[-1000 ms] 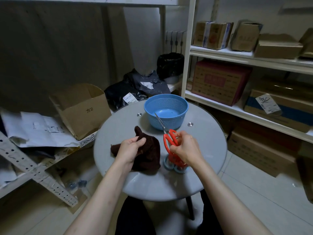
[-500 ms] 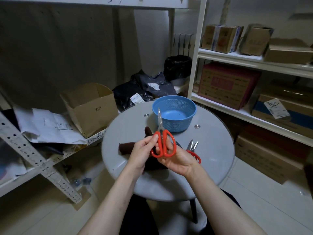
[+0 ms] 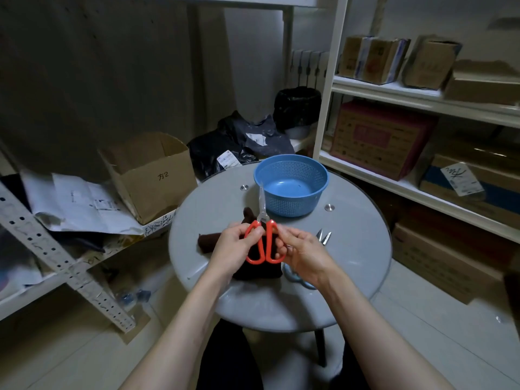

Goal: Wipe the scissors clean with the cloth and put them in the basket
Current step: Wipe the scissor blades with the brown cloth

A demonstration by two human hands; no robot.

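Scissors [image 3: 262,215], orange handles, are held up over the table [image 3: 351,263] in both hands. The blades are closed and point away from me, the tip overlapping the near wall of the blue basket [image 3: 292,204]. Left hand [image 3: 233,249] has fingers curled on the left loop. Right hand [image 3: 304,254] pinches the right loop. I see the brown cloth [image 3: 209,242] flat on the table under the hands, ungripped. 1 second pair [image 3: 323,237] lies just right of the right hand.
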